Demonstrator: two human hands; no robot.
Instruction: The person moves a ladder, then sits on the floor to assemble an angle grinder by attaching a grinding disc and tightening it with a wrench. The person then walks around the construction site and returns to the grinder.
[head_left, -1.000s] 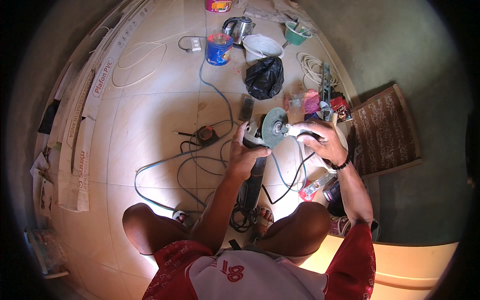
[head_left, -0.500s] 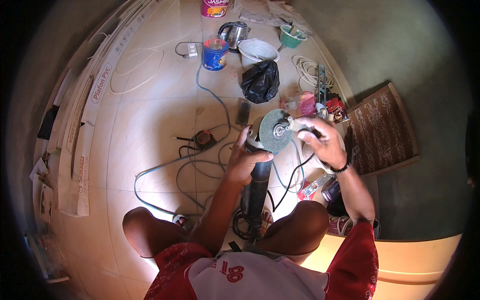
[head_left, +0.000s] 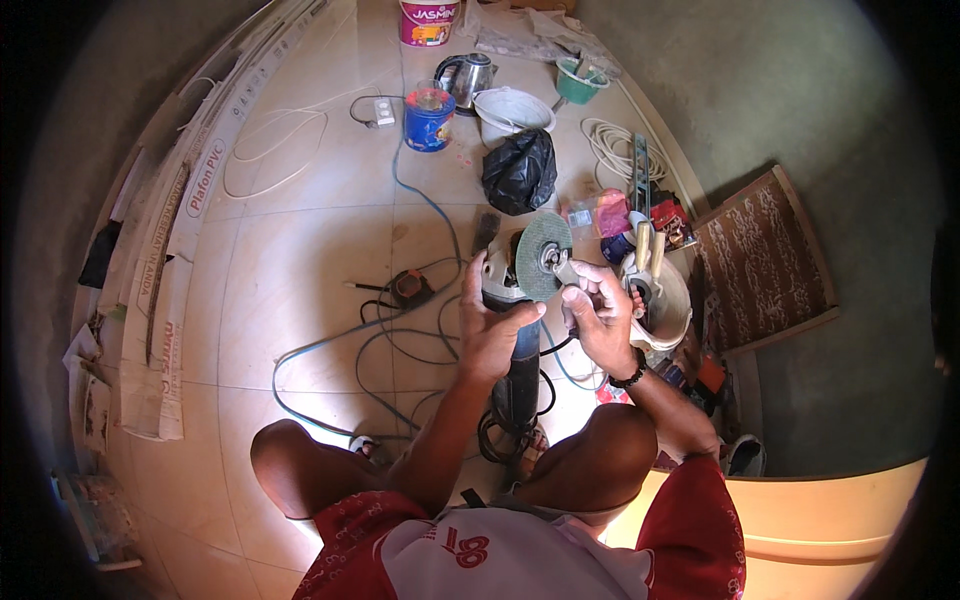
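Note:
An angle grinder (head_left: 517, 375) stands upright between my knees, its dark body hanging down and its head up. My left hand (head_left: 490, 325) is wrapped round the grinder just below the head, thumb across the front. A round green-grey disc (head_left: 532, 258) is on the head, facing right. My right hand (head_left: 603, 320) pinches a small flat pin spanner (head_left: 567, 272), its end against the nut at the disc's centre. My fingers hide part of the spanner.
Cables loop over the tiles beside a tape measure (head_left: 409, 287). A bucket with tools (head_left: 672, 312) stands right of my right hand. Ahead are a black plastic bag (head_left: 520, 172), a white basin (head_left: 512, 110), a blue can (head_left: 430, 125) and a kettle (head_left: 470, 80). A brown panel (head_left: 765, 262) leans right.
My right hand has swung down and left with the spanner, round the disc's centre. The bucket of tools behind it shows more now. My left hand keeps its hold.

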